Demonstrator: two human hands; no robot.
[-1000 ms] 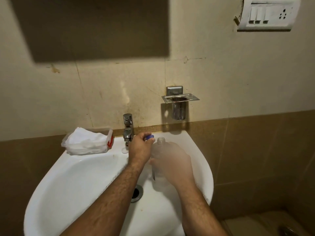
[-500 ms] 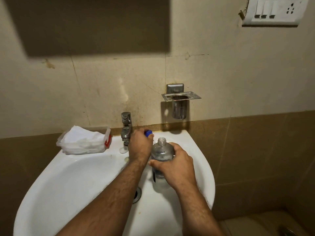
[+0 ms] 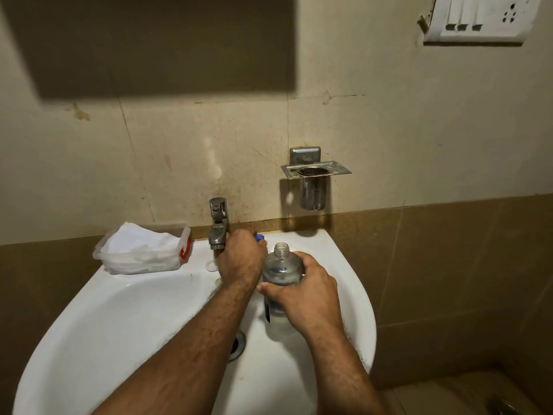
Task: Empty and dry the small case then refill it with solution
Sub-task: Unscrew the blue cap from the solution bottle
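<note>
The right hand (image 3: 302,290) has its grip closed round a clear bottle (image 3: 281,275), thumb across the near side and fingers wrapped behind it. The bottle stands upright over the right part of the sink (image 3: 104,324), its neck open and uncapped, with clear liquid showing in its lower part below the hand.

Just left of it, the left hand (image 3: 241,259) reaches to the back rim of the sink with its fingers curled down over something small. A bit of blue (image 3: 259,237) shows past its knuckles, touching the fingers; whether this is a cap or part of the small case cannot be told, and the case itself cannot be made out clearly. The left grip looks closed on that blue piece. A small white round piece (image 3: 211,267) lies on the rim just left of the left wrist, under the tap.

The metal tap (image 3: 218,224) stands at the back edge of the sink, just beside the left hand. Further left, on the back left corner of the rim, sits a clear plastic box (image 3: 140,250) holding white tissues, with a red clip at its right end. The drain (image 3: 238,345) shows between the two forearms.

On the wall above the right back edge hangs a metal holder (image 3: 314,181) with a steel cup. A white switch plate (image 3: 478,19) is fixed high at the right.
</note>
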